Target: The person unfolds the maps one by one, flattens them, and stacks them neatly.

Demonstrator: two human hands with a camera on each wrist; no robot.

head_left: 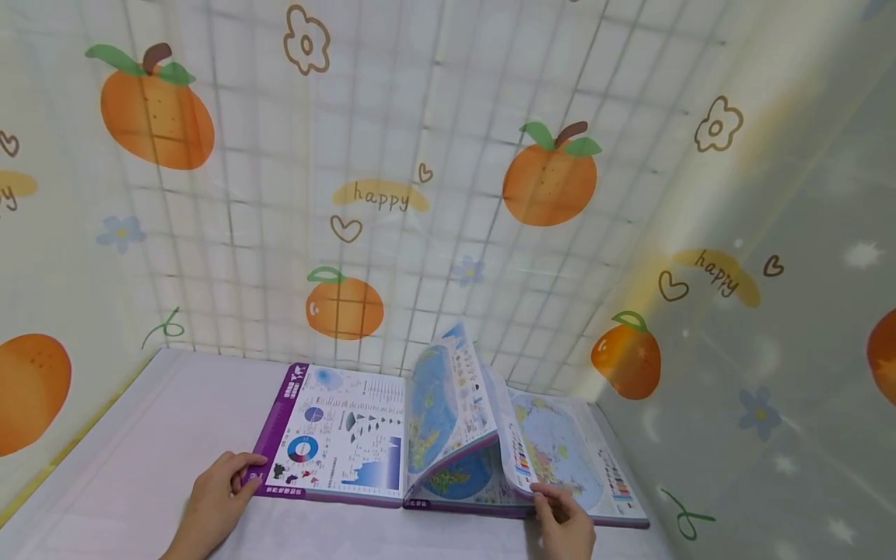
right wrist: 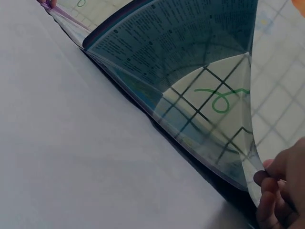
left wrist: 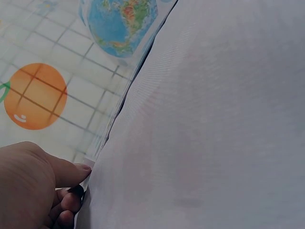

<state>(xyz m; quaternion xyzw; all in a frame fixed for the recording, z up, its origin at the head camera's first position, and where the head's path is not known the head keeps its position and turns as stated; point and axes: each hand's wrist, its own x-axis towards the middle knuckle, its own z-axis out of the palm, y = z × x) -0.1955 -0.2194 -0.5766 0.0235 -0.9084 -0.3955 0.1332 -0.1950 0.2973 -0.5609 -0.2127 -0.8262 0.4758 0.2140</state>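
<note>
A glossy fold-out map [head_left: 364,397] lies spread across the white tabletop, its left panel edged in purple and printed with charts. My left hand [head_left: 217,494] grips that panel's lower left edge; in the left wrist view the left hand's thumb [left wrist: 76,174] presses at the edge with the other fingers curled below. One middle panel [head_left: 448,404] stands up, tilted, with a blue globe map on it. Between thumb and fingers, my right hand [head_left: 565,523] pinches the lower corner of a raised, curving panel [head_left: 514,443]. To its right, a flat panel with a world map [head_left: 560,443] is partly covered.
The white tabletop [head_left: 133,420] stretches left of the map and in front of it. Behind rises a grid wall hung with a pale sheet [head_left: 280,194] printed with oranges; the sheet continues along the right side [head_left: 805,334], close to the map's right end.
</note>
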